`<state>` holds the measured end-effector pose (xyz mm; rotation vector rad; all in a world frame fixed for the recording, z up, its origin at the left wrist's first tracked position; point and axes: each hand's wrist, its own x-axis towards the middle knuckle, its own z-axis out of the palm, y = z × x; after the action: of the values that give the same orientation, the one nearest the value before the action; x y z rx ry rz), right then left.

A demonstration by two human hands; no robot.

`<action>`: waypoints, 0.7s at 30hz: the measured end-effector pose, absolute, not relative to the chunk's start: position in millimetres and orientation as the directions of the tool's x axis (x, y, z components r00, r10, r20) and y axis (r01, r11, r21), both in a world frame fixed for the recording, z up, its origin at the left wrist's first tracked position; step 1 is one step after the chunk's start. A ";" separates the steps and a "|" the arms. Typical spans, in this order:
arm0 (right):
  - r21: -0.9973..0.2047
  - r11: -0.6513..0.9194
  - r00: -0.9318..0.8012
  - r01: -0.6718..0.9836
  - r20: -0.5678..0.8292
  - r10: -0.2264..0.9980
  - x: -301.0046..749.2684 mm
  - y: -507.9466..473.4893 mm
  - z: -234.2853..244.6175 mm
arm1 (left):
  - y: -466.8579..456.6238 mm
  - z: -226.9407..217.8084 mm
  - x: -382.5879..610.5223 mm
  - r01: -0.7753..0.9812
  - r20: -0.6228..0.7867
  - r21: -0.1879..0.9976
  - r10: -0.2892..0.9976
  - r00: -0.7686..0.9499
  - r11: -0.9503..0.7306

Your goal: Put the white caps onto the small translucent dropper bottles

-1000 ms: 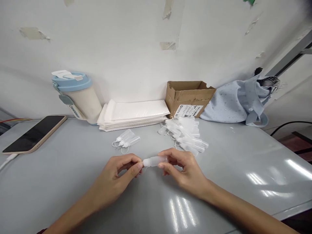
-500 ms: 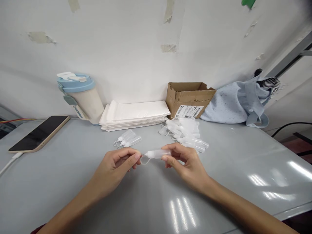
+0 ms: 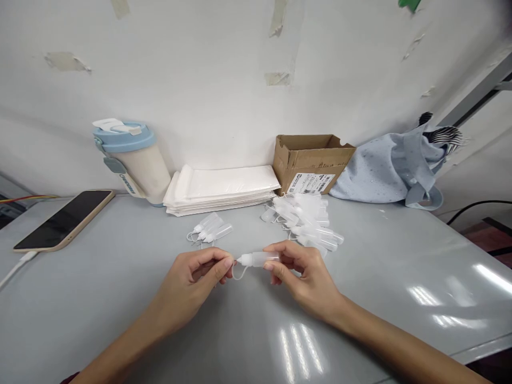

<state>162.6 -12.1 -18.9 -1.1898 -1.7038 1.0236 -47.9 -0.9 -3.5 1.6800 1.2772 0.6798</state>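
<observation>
You hold a small translucent bottle (image 3: 259, 259) between your two hands, above a grey tabletop (image 3: 396, 266), its nozzle pointing toward your left. Your right hand (image 3: 306, 272) grasps the bottle by its base end, thumb in front and forefinger over the top. Your left hand (image 3: 198, 280) meets the other end, thumb and forefinger pinched together at the nozzle tip; what sits between those fingertips is too small to tell. A thin loop (image 3: 240, 277) hangs from the bottle's white neck and curves back to your left fingertips.

Just beyond your left hand lies a small cluster of similar bottles (image 3: 212, 228), side by side, while a larger heap of bottles (image 3: 310, 218) spreads behind your right hand. Against the white wall (image 3: 208, 85), a stack of white packets (image 3: 228, 184) lies beside an open cardboard box (image 3: 316, 165) bearing a printed label, with a pale blue cloth bag (image 3: 376, 168) slumped at its right. To your left stand a cream tumbler (image 3: 146, 170) with a blue lid and, lying flat near it, a dark-screened phone (image 3: 64, 218) plugged into a white cable (image 3: 18, 268).
</observation>
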 end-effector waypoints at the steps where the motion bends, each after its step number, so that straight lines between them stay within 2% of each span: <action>1: -0.922 0.229 -0.238 0.313 0.158 0.958 162.4 -12.1 -19.1 | -0.8 -3.6 -47.8 0.461 -0.085 0.884 0.944 0.319 -0.076; 14: -0.892 0.258 -0.272 0.372 0.161 0.949 163.6 -9.9 -19.8 | -1.0 -3.3 -46.4 0.534 -0.124 0.839 0.920 0.373 -0.104; 18: -0.794 0.358 -0.305 0.492 0.228 0.925 167.8 -5.8 -15.7 | -0.1 -4.3 -47.3 0.580 -0.148 0.806 0.911 0.386 -0.115; 21: -0.641 0.441 -0.293 0.628 0.329 0.897 174.4 0.1 -15.5 | 1.5 -5.7 -48.9 0.636 -0.128 0.762 0.934 0.334 -0.123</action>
<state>174.4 0.1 -15.5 -1.2761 -2.0303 0.5211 -48.9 1.5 -5.7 1.8467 1.3859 0.5011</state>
